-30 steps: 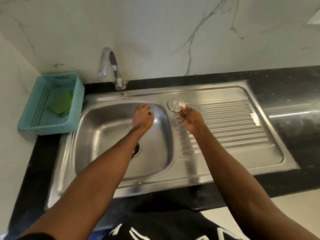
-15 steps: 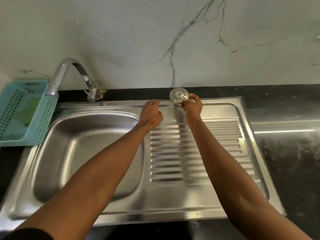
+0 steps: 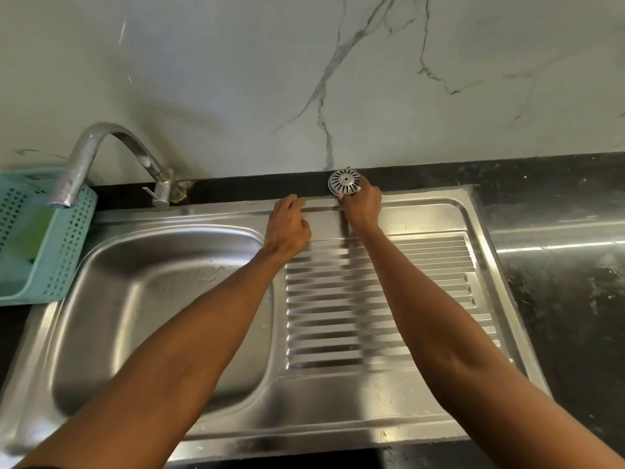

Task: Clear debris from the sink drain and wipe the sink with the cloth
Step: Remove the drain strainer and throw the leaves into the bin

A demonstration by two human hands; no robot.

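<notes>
Now the right hand [image 3: 362, 206] has its grip closed on the round drain strainer [image 3: 344, 181], fingers curled at its lower edge, holding it tilted over the dark tabletop [image 3: 439, 177] strip just behind the sink [image 3: 338, 401]. The left hand [image 3: 289, 228] lies relaxed and empty on the sink's back rim, beside the right hand. From the strainer, the basin lies forward and left, so the left hand is nearer to it; the drain itself is hidden.
</notes>
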